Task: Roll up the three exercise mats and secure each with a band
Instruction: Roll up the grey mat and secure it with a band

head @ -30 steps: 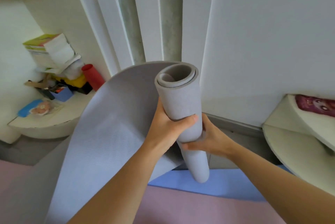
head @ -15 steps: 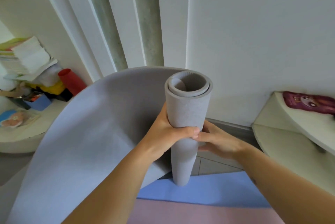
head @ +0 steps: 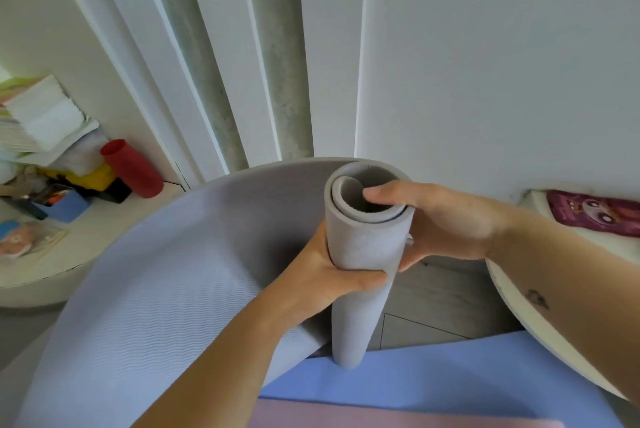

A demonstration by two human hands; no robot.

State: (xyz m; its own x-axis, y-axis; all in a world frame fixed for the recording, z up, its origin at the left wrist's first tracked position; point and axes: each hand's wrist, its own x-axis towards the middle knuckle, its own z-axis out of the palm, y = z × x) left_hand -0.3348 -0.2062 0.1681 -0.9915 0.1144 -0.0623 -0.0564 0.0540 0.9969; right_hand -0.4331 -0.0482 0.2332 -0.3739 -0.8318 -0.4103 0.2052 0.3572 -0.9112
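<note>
A grey exercise mat (head: 363,254) stands upright, partly rolled into a tube, its loose sheet sweeping down to the left. My left hand (head: 325,275) wraps around the middle of the roll from the left. My right hand (head: 436,219) grips the roll's top rim, with a finger hooked inside the open end. The roll's lower end rests on a blue mat (head: 433,382) lying flat on the floor. A pink mat (head: 381,417) lies flat at the bottom edge. No band is visible.
White wall panels and a grey pillar (head: 277,81) stand right behind the roll. A low white shelf (head: 52,275) at left holds a red cup (head: 131,168), books and clutter. A curved white shelf (head: 519,306) at right carries a pink packet (head: 595,213).
My right hand has moved up from the roll's middle to its top rim, a finger now inside the opening. The left hand keeps its grip. The view has tilted downward.
</note>
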